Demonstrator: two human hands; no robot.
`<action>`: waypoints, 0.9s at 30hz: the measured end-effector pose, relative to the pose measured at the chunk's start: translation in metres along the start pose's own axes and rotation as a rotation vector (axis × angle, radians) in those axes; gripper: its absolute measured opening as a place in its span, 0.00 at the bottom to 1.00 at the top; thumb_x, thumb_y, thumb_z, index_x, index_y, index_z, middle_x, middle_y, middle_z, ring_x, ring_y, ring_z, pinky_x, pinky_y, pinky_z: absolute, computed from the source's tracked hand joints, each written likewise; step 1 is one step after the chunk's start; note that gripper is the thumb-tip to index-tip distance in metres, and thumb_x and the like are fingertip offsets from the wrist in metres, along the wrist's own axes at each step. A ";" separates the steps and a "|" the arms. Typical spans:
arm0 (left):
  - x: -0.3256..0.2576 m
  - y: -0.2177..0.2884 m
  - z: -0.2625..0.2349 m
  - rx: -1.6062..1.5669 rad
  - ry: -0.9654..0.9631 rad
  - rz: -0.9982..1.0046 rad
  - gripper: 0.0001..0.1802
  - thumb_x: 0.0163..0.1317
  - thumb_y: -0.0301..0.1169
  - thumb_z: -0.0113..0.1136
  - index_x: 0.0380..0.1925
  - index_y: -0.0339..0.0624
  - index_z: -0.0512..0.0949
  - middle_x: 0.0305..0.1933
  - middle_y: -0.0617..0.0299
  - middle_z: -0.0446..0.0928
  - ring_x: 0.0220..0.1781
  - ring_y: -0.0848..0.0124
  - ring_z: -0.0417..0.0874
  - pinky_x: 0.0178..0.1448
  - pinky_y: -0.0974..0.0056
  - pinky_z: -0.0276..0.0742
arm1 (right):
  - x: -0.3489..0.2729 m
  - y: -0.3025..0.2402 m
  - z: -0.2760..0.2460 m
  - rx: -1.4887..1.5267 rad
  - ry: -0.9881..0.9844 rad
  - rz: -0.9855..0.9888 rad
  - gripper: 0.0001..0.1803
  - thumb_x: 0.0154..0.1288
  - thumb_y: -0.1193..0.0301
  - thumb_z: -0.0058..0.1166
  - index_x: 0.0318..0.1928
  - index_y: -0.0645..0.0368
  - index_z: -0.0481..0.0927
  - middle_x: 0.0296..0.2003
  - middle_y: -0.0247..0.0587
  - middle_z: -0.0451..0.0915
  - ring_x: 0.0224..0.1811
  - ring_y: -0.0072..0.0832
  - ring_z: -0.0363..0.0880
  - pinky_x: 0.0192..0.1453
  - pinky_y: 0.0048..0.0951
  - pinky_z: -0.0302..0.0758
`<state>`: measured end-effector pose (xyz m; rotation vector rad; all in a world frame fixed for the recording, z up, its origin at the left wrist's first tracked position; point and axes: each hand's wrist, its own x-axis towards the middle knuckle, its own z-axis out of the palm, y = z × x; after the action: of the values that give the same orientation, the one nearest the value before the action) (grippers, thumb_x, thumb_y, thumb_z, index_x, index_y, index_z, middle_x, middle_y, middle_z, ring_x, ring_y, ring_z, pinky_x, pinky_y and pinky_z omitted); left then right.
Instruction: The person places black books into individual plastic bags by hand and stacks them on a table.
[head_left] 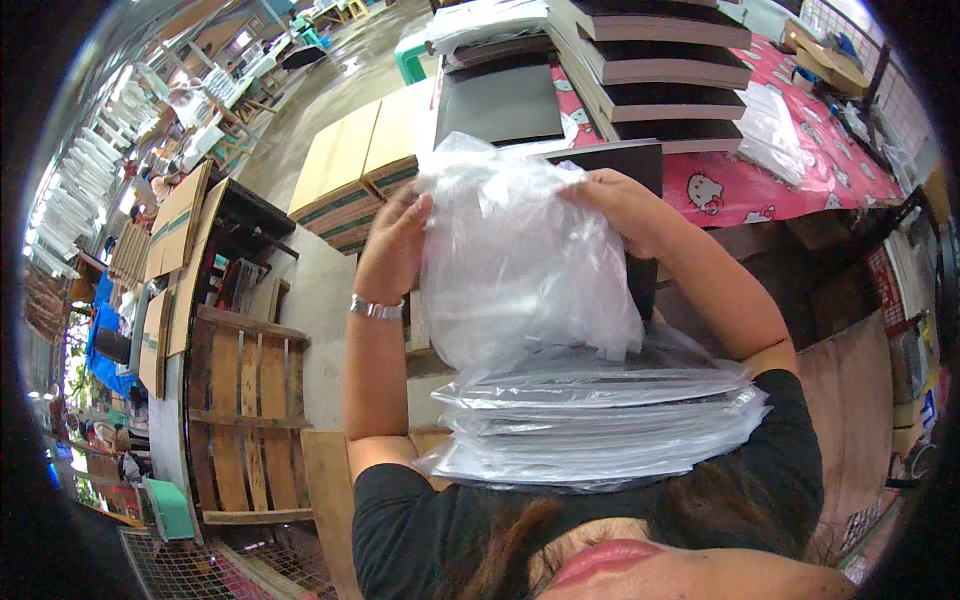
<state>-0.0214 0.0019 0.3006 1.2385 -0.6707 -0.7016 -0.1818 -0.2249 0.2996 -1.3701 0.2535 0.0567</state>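
My left hand (393, 245) and my right hand (622, 208) grip opposite sides of a crumpled clear plastic bag (520, 250) near its far end. The left fingers are partly hidden and slightly blurred; those of the right are pinched on the bag's edge. Behind the bag, close to my right hand, shows a flat black board or book cover (640, 155), mostly covered. Nearer to my body lies a stack of flat things in clear plastic (600, 425), several layers high; the bag's near end hangs against it.
Thick black-covered books (665, 75) are piled at the far right on a pink patterned cloth (720, 185). Another black cover (500, 105) lies beside them. Flattened cardboard boxes (340, 160) stand left of the bag. Wooden pallets (250, 420) and a dark table (235, 220) are further left.
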 end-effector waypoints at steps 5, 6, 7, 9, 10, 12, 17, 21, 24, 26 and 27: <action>0.034 -0.022 0.021 0.071 -0.210 -0.090 0.37 0.46 0.36 0.70 0.55 0.32 0.65 0.54 0.55 0.72 0.56 0.66 0.71 0.61 0.62 0.64 | 0.024 0.016 -0.011 0.248 0.050 0.041 0.27 0.64 0.58 0.42 0.53 0.69 0.68 0.45 0.51 0.76 0.44 0.38 0.79 0.50 0.40 0.74; 0.040 -0.014 0.031 0.129 -0.165 -0.117 0.34 0.45 0.34 0.70 0.53 0.34 0.68 0.52 0.57 0.73 0.54 0.67 0.73 0.59 0.63 0.66 | 0.025 0.017 -0.012 0.212 0.069 0.023 0.27 0.64 0.58 0.43 0.53 0.69 0.69 0.46 0.50 0.76 0.43 0.37 0.79 0.49 0.38 0.74; 0.043 -0.008 0.038 0.189 -0.112 -0.145 0.32 0.44 0.31 0.71 0.51 0.36 0.70 0.50 0.59 0.74 0.52 0.68 0.74 0.57 0.63 0.68 | 0.027 0.019 -0.011 0.178 0.082 0.009 0.27 0.64 0.57 0.43 0.53 0.69 0.69 0.46 0.50 0.76 0.42 0.37 0.79 0.48 0.37 0.74; 0.050 -0.002 0.052 0.130 -0.094 -0.144 0.28 0.44 0.28 0.70 0.47 0.37 0.72 0.46 0.60 0.76 0.48 0.69 0.76 0.54 0.63 0.70 | 0.026 0.021 -0.012 0.016 0.149 -0.042 0.26 0.63 0.58 0.44 0.51 0.69 0.71 0.44 0.48 0.77 0.40 0.35 0.78 0.46 0.34 0.73; 0.053 -0.003 0.059 0.104 -0.085 -0.143 0.26 0.44 0.27 0.70 0.45 0.38 0.74 0.44 0.61 0.77 0.46 0.69 0.77 0.52 0.63 0.71 | 0.024 0.024 -0.013 -0.113 0.200 -0.072 0.25 0.62 0.58 0.45 0.49 0.68 0.73 0.43 0.46 0.78 0.38 0.33 0.78 0.44 0.33 0.73; 0.058 -0.015 0.064 0.064 -0.048 -0.058 0.18 0.49 0.30 0.67 0.41 0.35 0.77 0.41 0.59 0.78 0.41 0.70 0.78 0.45 0.66 0.74 | 0.023 0.027 -0.022 -0.375 0.204 -0.175 0.22 0.62 0.59 0.46 0.45 0.67 0.76 0.39 0.42 0.79 0.36 0.30 0.78 0.41 0.30 0.73; 0.053 -0.038 0.079 0.027 0.092 0.195 0.07 0.54 0.25 0.60 0.34 0.36 0.78 0.36 0.62 0.79 0.36 0.75 0.77 0.40 0.70 0.72 | 0.015 0.022 -0.055 -0.286 0.471 -0.644 0.12 0.59 0.69 0.53 0.41 0.63 0.79 0.34 0.40 0.81 0.38 0.25 0.78 0.46 0.27 0.73; 0.044 -0.071 0.061 0.475 0.020 0.498 0.03 0.55 0.23 0.59 0.30 0.36 0.78 0.34 0.63 0.79 0.34 0.76 0.77 0.39 0.72 0.72 | 0.009 0.023 -0.018 -0.625 0.333 -0.851 0.08 0.58 0.77 0.55 0.39 0.62 0.79 0.33 0.37 0.79 0.41 0.21 0.75 0.48 0.21 0.70; 0.022 -0.056 0.083 0.315 0.047 0.213 0.02 0.52 0.24 0.62 0.27 0.38 0.78 0.31 0.63 0.80 0.32 0.75 0.79 0.38 0.70 0.74 | 0.011 0.019 -0.047 -0.255 0.306 -0.617 0.06 0.55 0.78 0.58 0.35 0.61 0.78 0.30 0.32 0.79 0.35 0.16 0.74 0.42 0.19 0.70; 0.016 -0.064 0.070 0.156 0.065 0.184 0.04 0.51 0.24 0.63 0.27 0.38 0.78 0.31 0.61 0.80 0.33 0.74 0.80 0.39 0.69 0.75 | 0.011 0.021 -0.035 -0.165 0.228 -0.641 0.06 0.53 0.76 0.61 0.29 0.60 0.76 0.26 0.27 0.76 0.29 0.12 0.70 0.35 0.17 0.67; 0.014 -0.064 0.063 0.281 0.124 0.068 0.05 0.51 0.22 0.61 0.30 0.35 0.79 0.34 0.58 0.80 0.37 0.71 0.81 0.45 0.67 0.76 | 0.009 0.023 -0.030 -0.158 0.206 -0.595 0.06 0.53 0.76 0.62 0.29 0.59 0.75 0.25 0.27 0.75 0.29 0.12 0.70 0.35 0.17 0.66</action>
<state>-0.0689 -0.0577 0.2511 1.4969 -0.7218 -0.4796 -0.1813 -0.2508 0.2703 -1.5624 0.0045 -0.5719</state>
